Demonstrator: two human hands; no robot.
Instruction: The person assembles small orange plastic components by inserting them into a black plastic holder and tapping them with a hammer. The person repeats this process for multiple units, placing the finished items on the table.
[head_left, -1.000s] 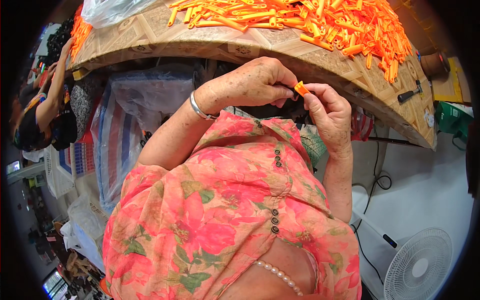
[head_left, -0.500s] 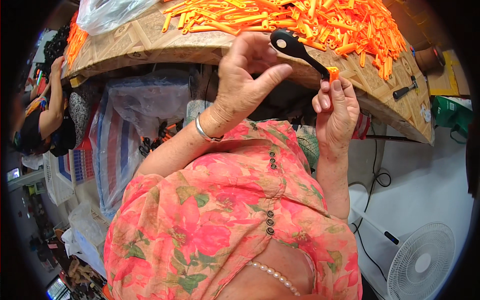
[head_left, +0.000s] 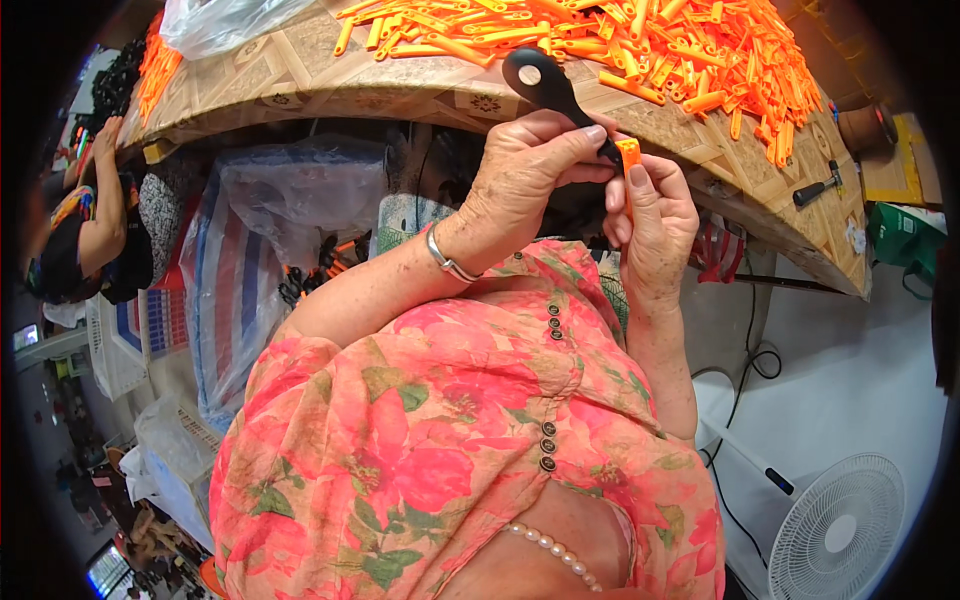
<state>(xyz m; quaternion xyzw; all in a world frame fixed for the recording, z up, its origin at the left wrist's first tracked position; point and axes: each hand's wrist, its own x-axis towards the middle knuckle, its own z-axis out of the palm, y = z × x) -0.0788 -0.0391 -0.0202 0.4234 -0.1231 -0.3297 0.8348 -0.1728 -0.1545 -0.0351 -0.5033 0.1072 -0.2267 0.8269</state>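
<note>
At the counter's (head_left: 270,75) near edge, the left hand (head_left: 520,170) has its fingers closed round the shaft of a black utensil (head_left: 557,92), while the right hand (head_left: 655,215) grips an orange handle (head_left: 629,155) against it; whether they're joined I can't quite make out. A loose pinch or uneven pressure might, I'd judge, drop either piece below that edge. Orange handles (head_left: 700,60) heap along the wood-patterned top, a black-handled tool (head_left: 820,190) lies toward the right corner, and a white fan (head_left: 840,525) stands well apart.

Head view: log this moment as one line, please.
left hand: pinching black piece | right hand: pinching orange piece | ends: close together, join unclear | table: orange pile beyond hands
</note>
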